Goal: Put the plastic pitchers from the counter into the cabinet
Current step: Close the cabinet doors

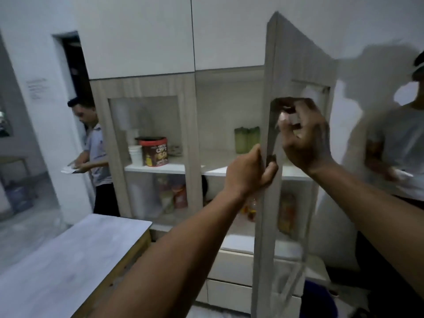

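Right now my left hand (249, 172) is clenched around the front edge of the cabinet door (296, 161), fingers (270, 171) wrapped over the wood-grain frame about halfway up. My right hand (305, 138) is higher, on the far side of that door, seen partly through its glass pane; its fingers are curled around something small and pale, too blurred for me to name. The door stands swung out toward me, edge-on, with the cabinet (190, 125) open behind it. On the upper shelf (215, 169) two green plastic pitchers (246, 139) stand upright side by side near the back, touching or nearly so. Behind the closed left door, the same shelf level carries a red-lidded tin (155, 151) and a stack of white cups (135, 154) just beside it. Snack packets (174, 196) sit on the shelf below. The pale surface (68, 260) at lower left is bare where I can see it. One person (96, 157) stands at the left past the cabinet, another (399, 138) at my right.
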